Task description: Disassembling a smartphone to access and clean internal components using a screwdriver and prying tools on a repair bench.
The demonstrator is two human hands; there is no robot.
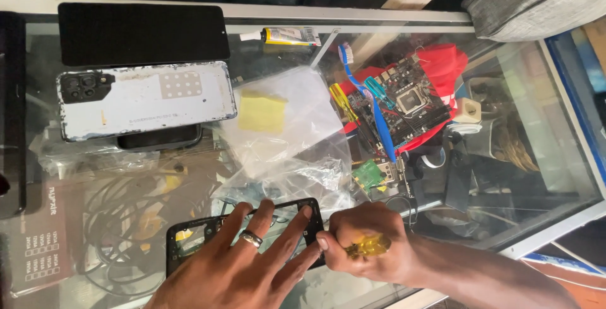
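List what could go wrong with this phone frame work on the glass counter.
The right hand drives a yellow-handled tool at the black phone frame's corner; a slip might jab the left hand's fingers pressing beside it. Force on the glass counter may scratch it. The frame lies near the counter's edge and might slide off.

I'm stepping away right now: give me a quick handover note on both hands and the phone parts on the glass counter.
Left hand: spread flat, pressing the black phone frame onto the glass counter.
Right hand: closed on a yellow-handled screwdriver, working at the frame's right end.
Set aside at upper left: white back cover, dark screen panel. Glue tube and blue toothbrush lie beyond.
Done: phone is apart. Left: frame work unfinished; screw state cannot be seen.
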